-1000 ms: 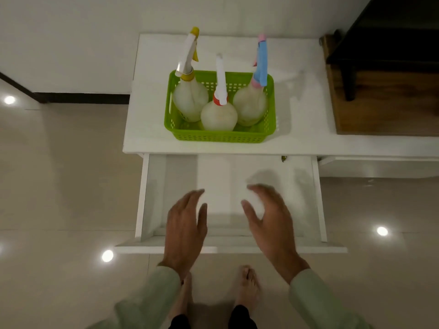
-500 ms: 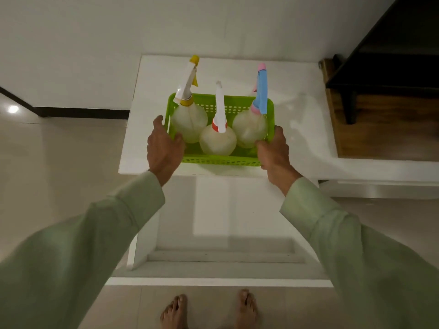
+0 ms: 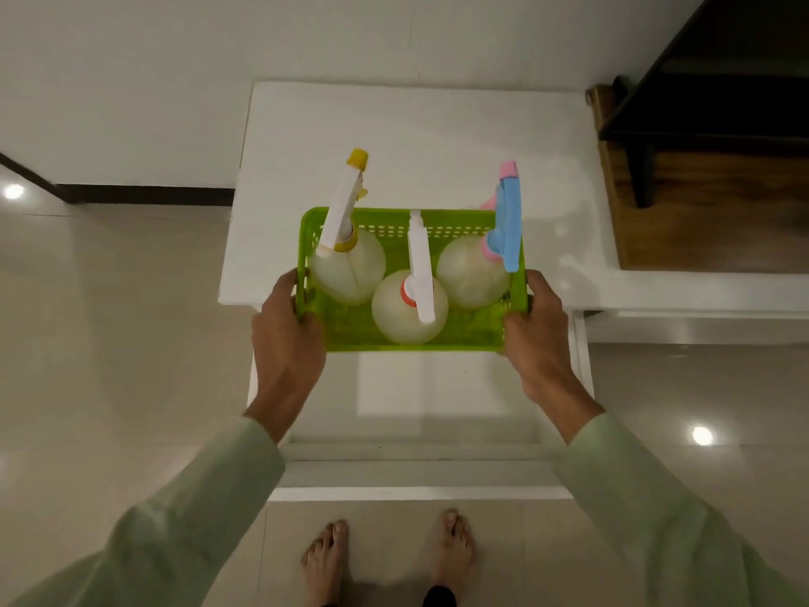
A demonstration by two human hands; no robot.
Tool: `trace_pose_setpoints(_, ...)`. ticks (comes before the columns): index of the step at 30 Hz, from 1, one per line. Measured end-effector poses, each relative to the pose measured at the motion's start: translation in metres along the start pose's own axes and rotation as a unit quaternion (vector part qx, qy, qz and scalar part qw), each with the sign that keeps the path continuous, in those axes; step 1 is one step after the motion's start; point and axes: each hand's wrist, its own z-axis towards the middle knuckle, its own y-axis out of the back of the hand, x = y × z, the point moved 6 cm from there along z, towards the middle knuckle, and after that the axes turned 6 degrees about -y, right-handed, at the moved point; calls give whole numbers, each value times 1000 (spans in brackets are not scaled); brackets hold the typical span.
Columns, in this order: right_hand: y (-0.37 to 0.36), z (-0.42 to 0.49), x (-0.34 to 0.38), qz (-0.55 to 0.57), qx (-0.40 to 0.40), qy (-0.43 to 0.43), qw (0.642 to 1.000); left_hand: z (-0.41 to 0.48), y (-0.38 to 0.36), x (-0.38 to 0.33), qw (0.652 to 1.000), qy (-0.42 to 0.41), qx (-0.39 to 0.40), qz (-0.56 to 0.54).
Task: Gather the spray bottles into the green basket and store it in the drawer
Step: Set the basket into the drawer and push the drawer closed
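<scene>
White cabinet top (image 3: 437, 138) fills twelve o'clock, with the open drawer (image 3: 420, 405) below. The left hand (image 3: 286, 339) and right hand (image 3: 540, 339) are each clamped on an end of the green basket (image 3: 394, 337), which holds three spray bottles (image 3: 409, 306) above the drawer's back. Keep it level, lowering straight toward six o'clock so the tall nozzles don't tip.

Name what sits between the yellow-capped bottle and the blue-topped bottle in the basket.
Head view: the red-collared spray bottle, standing nearer the person, between the yellow-capped bottle and blue-topped bottle in the green basket.
</scene>
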Motion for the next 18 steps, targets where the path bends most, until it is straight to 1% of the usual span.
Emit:
trace_pose_setpoints(4,14,-38,-41,-6,-8,18,1000,-53,-1,22,999,7,17,-32)
trace_pose_setpoints(9,16,-75,-96,-7,-13,-2,1000,-101,-16,58,997,56,43,-44)
trace_pose_setpoints(12,9,-86,-122,0,2,-4,1000,-112,-30,75,994,69,78,-31)
trace_pose_setpoints(15,0,-85,-147,-4,15,-43,999,-113,-49,91,989,89,115,-17)
trace_pose_setpoints(18,-12,-77,-161,-3,35,-71,997,-105,-64,107,986,101,132,13)
